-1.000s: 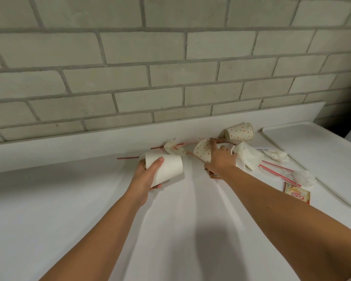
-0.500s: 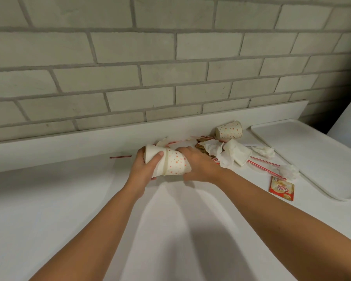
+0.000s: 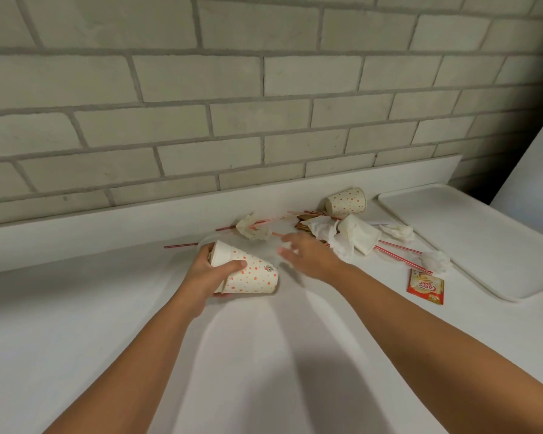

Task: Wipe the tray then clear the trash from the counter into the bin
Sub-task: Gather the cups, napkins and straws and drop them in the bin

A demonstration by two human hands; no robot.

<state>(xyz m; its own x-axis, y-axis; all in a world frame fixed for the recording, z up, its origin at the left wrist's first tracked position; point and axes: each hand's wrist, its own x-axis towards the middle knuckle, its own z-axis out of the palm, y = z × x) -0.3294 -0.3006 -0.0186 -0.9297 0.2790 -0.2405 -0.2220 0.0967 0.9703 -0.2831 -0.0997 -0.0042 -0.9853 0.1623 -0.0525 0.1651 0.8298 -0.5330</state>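
Note:
My left hand [image 3: 208, 274] grips two nested paper cups [image 3: 251, 275], a plain white one pushed into a dotted one, lying sideways just above the white counter [image 3: 107, 308]. My right hand [image 3: 308, 256] hovers open right of them, fingers spread, holding nothing. Behind it lies a trash pile: a dotted cup [image 3: 347, 201] on its side, a flattened white cup [image 3: 362, 234], crumpled napkins [image 3: 323, 230], red-striped straws [image 3: 398, 253] and a tissue wad [image 3: 434, 261]. A white tray [image 3: 470, 233] sits at the far right. No bin is in view.
A red and yellow creamer sachet [image 3: 425, 285] lies near the tray's front corner. One crumpled napkin [image 3: 251, 228] and a loose straw [image 3: 181, 245] rest by the low backsplash ledge [image 3: 107, 223]. A brick wall rises behind.
My right hand picked up the dotted cup, slid it over the white cup in my left hand, then let go and moved right. The view shifted slightly left.

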